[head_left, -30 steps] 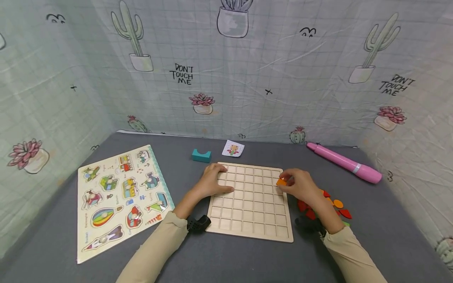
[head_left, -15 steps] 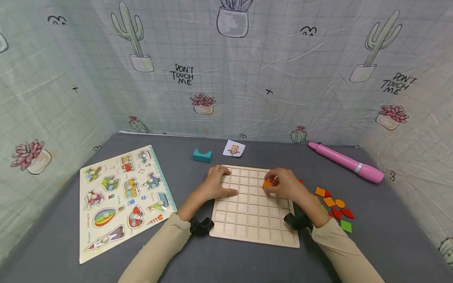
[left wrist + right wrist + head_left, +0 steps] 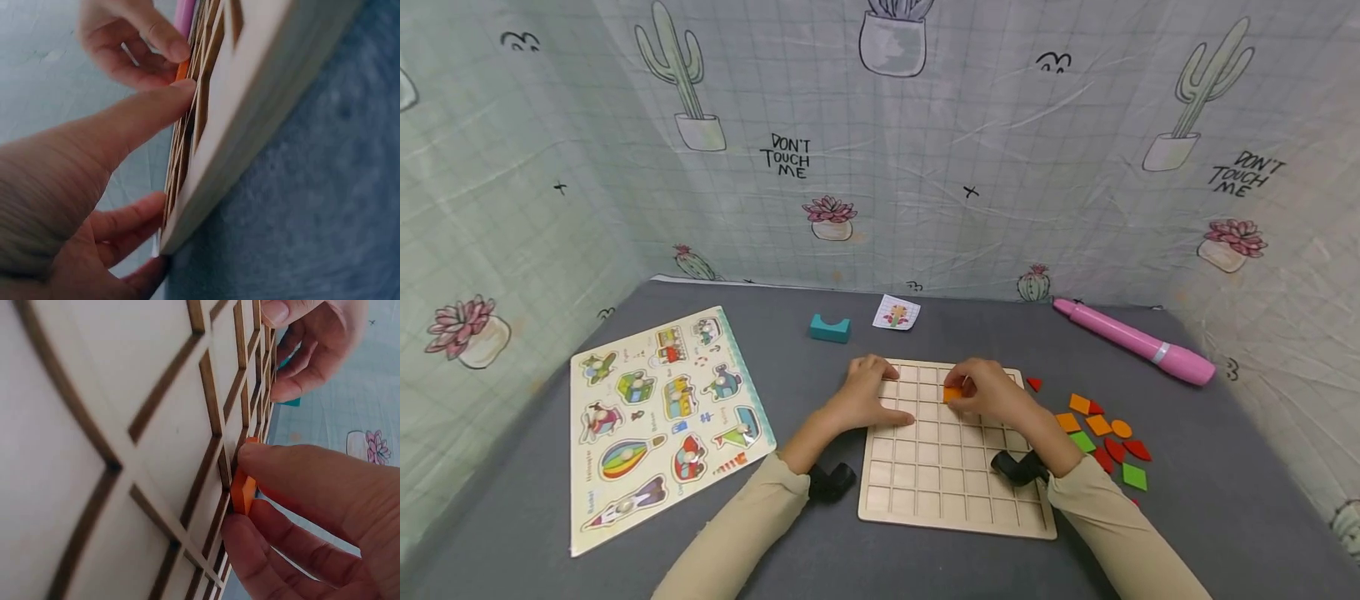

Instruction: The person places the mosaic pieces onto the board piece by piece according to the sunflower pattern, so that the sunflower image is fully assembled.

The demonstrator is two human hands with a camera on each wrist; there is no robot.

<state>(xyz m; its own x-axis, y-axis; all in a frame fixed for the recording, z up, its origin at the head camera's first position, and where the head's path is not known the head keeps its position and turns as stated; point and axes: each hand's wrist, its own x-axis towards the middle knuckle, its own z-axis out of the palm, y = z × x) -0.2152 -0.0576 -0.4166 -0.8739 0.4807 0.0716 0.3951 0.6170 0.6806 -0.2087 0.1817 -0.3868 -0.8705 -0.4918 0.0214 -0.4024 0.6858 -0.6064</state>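
Observation:
A pale wooden grid board (image 3: 925, 500) lies on the dark table between the hands. My left hand (image 3: 865, 396) rests at its far left corner, thumb stretched over the grid and fingers spread along the edge. In the left wrist view, that thumb (image 3: 144, 115) lies across the grid strips. My right hand (image 3: 988, 390) pinches an orange square tile (image 3: 952, 393) between thumb and fingers over the far part of the board. The right wrist view has the orange tile (image 3: 244, 487) tilted right at the grid strips, its lower edge by a cell.
Several orange, red and green loose tiles (image 3: 1099, 425) lie right of the board. A picture puzzle board (image 3: 625, 417) is at left. Behind are a teal notched block (image 3: 830, 330), a small picture card (image 3: 896, 313) and a pink pen-shaped object (image 3: 1131, 342).
My right hand has carried the orange tile leftward from the board's right edge onto its far middle. The board has shifted slightly right and nearer, my left hand moving with it.

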